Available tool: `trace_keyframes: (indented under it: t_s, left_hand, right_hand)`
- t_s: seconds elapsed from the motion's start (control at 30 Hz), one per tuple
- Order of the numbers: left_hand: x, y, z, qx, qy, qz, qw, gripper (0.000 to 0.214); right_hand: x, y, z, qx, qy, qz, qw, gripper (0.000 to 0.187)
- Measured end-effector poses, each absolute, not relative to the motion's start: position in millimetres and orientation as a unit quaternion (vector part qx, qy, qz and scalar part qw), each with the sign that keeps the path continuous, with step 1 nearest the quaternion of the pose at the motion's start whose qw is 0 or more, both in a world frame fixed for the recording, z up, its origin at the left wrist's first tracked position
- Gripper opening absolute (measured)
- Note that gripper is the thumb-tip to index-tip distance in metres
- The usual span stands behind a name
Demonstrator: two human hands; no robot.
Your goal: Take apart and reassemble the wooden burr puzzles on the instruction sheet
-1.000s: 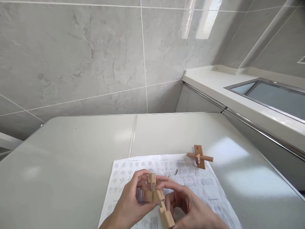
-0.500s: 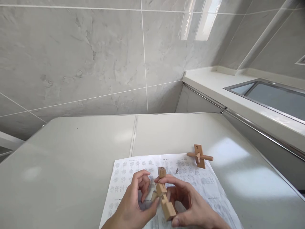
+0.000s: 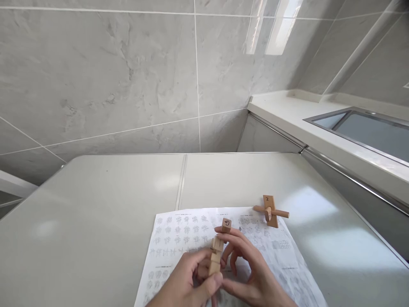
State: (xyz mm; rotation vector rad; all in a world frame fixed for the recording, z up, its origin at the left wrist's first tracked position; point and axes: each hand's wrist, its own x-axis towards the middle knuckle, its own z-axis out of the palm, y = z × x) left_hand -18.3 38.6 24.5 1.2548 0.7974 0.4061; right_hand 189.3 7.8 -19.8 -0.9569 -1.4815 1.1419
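Over a printed sheet, my hands hold notched wooden puzzle blocks joined in a steep line. My left hand is closed on the lower part, thumb in front and fingers behind. My right hand curves round the right side. Its fingertips are at the upper part, just under an end block marked with a dark character, and its thumb is low beside my left thumb. How the blocks interlock is partly hidden by my fingers.
A wooden cross-shaped puzzle assembly, marked 2, with a round rod through it, lies at the sheet's upper right corner. The pale table meets a grey tiled wall behind. A white counter with a sink stands on the right.
My left hand has moved right and closed on the lower blocks, from a looser pose. The blocks have turned, and the end block's mark now faces me. The marked assembly stays on the table.
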Motion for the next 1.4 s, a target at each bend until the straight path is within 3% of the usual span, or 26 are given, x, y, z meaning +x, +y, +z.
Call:
trace_keyframes:
  t_s: [0.07, 0.2, 0.27, 0.53, 1.03, 1.4]
  left_hand:
    - [-18.5, 40.1, 24.6, 0.555, 0.362, 0.200, 0.722, 0.054]
    - [-21.4, 43.3, 25.4, 0.539, 0.388, 0.226, 0.713, 0.052]
    - [-23.7, 43.7, 24.1, 0.530, 0.400, 0.235, 0.710, 0.051]
    - [-25.5, 42.9, 14.3, 0.530, 0.424, 0.265, 0.685, 0.054]
    - [-20.2, 35.8, 13.3, 0.575, 0.411, 0.248, 0.662, 0.051]
    - [-20.5, 36.9, 15.2, 0.587, 0.405, 0.231, 0.662, 0.041]
  right_hand:
    - [192.2, 7.6, -19.9, -0.408, -0.603, 0.467, 0.502, 0.066]
    - [194.4, 7.2, -21.7, -0.448, -0.550, 0.478, 0.517, 0.031]
    - [193.2, 7.6, -22.6, -0.461, -0.493, 0.511, 0.533, 0.022]
    - [200.5, 16.1, -17.3, -0.453, -0.362, 0.641, 0.503, 0.044]
    - [189.3, 14.5, -11.5, -0.383, -0.382, 0.722, 0.432, 0.037]
    - [187.0, 14.8, -2.8, -0.391, -0.363, 0.708, 0.462, 0.044]
